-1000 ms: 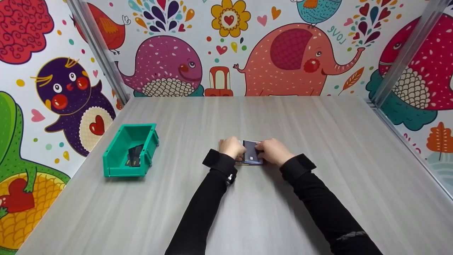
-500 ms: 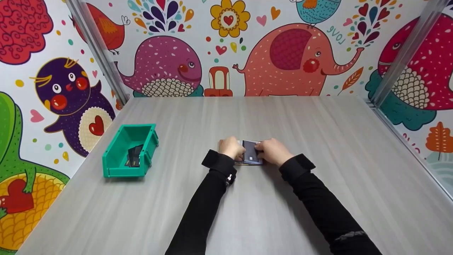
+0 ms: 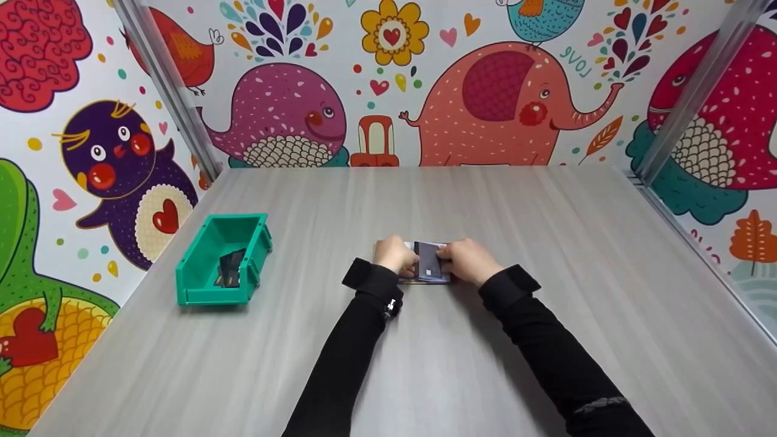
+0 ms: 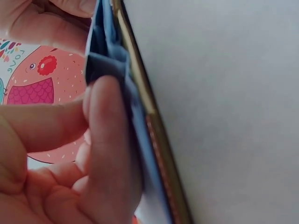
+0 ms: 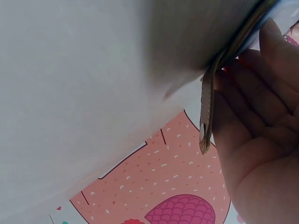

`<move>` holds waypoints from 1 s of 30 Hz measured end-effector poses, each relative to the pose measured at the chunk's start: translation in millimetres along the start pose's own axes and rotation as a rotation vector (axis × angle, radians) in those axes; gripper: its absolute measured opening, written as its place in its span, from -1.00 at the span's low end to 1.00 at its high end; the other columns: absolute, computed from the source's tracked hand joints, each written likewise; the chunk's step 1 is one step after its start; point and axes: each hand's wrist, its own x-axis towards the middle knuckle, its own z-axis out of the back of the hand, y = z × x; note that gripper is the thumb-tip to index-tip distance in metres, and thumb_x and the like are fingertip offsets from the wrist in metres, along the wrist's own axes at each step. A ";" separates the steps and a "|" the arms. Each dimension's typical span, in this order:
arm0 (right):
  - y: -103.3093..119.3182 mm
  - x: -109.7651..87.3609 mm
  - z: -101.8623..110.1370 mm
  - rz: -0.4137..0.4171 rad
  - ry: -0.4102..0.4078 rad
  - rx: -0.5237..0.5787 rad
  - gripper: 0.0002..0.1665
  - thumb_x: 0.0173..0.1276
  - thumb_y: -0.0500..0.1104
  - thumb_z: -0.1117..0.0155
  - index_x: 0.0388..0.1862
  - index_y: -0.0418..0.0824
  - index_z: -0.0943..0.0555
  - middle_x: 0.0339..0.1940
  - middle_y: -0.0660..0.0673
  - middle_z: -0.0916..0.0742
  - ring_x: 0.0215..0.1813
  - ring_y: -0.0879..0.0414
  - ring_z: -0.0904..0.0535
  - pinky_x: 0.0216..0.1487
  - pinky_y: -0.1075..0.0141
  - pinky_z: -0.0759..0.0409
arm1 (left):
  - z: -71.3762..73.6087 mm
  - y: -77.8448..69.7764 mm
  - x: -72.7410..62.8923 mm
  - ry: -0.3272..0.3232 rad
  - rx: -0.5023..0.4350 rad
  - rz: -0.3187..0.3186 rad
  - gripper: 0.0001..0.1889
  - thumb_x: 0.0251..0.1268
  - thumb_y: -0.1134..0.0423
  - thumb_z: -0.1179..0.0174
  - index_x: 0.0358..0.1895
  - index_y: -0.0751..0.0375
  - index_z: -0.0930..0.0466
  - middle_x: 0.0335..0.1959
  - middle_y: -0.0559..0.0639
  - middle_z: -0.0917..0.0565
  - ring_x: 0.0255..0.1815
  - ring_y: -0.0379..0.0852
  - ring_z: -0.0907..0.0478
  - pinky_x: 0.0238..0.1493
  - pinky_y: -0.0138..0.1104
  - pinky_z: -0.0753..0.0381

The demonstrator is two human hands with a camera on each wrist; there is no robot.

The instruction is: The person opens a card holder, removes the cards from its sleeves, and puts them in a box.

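A small card wallet lies open on the table between the two hands. Its bluish plastic sleeves stand a little apart in the left wrist view. On its right half is a dark grey card with a small pale square. My left hand pinches the edge of a sleeve between thumb and index finger. My right hand grips the wallet's right side, thumb on top by the card. Beside those fingers a brown strap with a snap hangs from the wallet. Whether the card sits inside a sleeve I cannot tell.
A green open-front bin stands on the left of the table, with several dark cards inside. The pale wood-grain table ends at printed panels at the back and sides, joined by metal posts.
My left hand has shifted very slightly left, showing a bit more of the wallet beside the card. The right hand keeps its hold, and the bin has not moved.
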 end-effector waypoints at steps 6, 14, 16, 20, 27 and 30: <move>-1.6 -0.1 -2.1 0.040 -0.022 -0.046 -0.88 0.09 -0.37 -0.47 -0.46 -0.23 -0.67 -0.52 -0.09 -0.68 -0.47 -0.02 -0.52 -0.34 0.10 -0.55 | 9.5 4.7 2.3 0.032 -0.023 0.024 -0.85 0.17 0.47 -0.29 -0.23 0.46 -0.54 -0.73 0.03 -0.57 -0.82 -0.23 -0.49 -0.65 -0.43 -0.59; -3.8 0.3 -4.1 0.065 -0.036 -0.022 -0.84 0.05 -0.41 -0.46 -0.52 -0.24 -0.63 -0.57 -0.09 -0.63 -0.49 -0.04 -0.51 -0.35 0.09 -0.55 | 16.4 9.8 5.3 0.074 -0.184 0.078 -0.84 0.16 0.56 -0.27 -0.29 0.43 -0.45 -0.67 0.06 -0.50 -0.80 -0.21 -0.47 -0.71 -0.46 -0.54; -7.5 0.7 -7.2 0.094 -0.061 -0.012 -0.81 0.02 -0.42 -0.46 -0.53 -0.22 -0.61 -0.59 -0.06 -0.62 -0.52 0.00 -0.49 -0.40 0.13 -0.53 | 16.8 11.0 5.8 0.066 -0.191 0.074 -0.82 0.13 0.58 -0.26 -0.30 0.43 -0.43 -0.61 0.07 -0.48 -0.81 -0.19 -0.47 -0.72 -0.46 -0.54; -7.8 -0.1 -6.4 0.112 -0.074 -0.003 -0.77 0.01 -0.44 -0.45 -0.56 -0.20 -0.57 -0.60 -0.03 -0.59 -0.53 0.02 -0.46 -0.43 0.17 -0.50 | 18.1 13.3 6.6 0.051 -0.203 0.064 -0.78 0.09 0.59 -0.26 -0.30 0.43 -0.38 -0.50 0.11 -0.44 -0.82 -0.17 -0.47 -0.73 -0.47 -0.52; -3.0 0.3 -3.8 0.055 -0.027 -0.017 -0.77 0.07 -0.42 -0.45 -0.56 -0.23 -0.55 -0.59 -0.05 -0.57 -0.50 0.01 -0.43 -0.38 0.13 -0.51 | 22.0 17.3 6.5 0.056 -0.267 0.067 -0.76 0.08 0.63 -0.24 -0.25 0.45 -0.38 -0.45 0.14 -0.46 -0.78 -0.15 -0.49 -0.68 -0.44 -0.57; -1.8 0.6 -3.3 0.037 -0.012 -0.019 -0.77 0.09 -0.40 -0.46 -0.55 -0.22 -0.56 -0.58 -0.04 -0.57 -0.49 0.02 -0.44 -0.36 0.14 -0.52 | 24.4 19.2 6.2 0.054 -0.289 0.072 -0.74 0.08 0.64 -0.24 -0.19 0.48 -0.39 -0.44 0.15 -0.47 -0.76 -0.14 -0.50 -0.67 -0.43 -0.58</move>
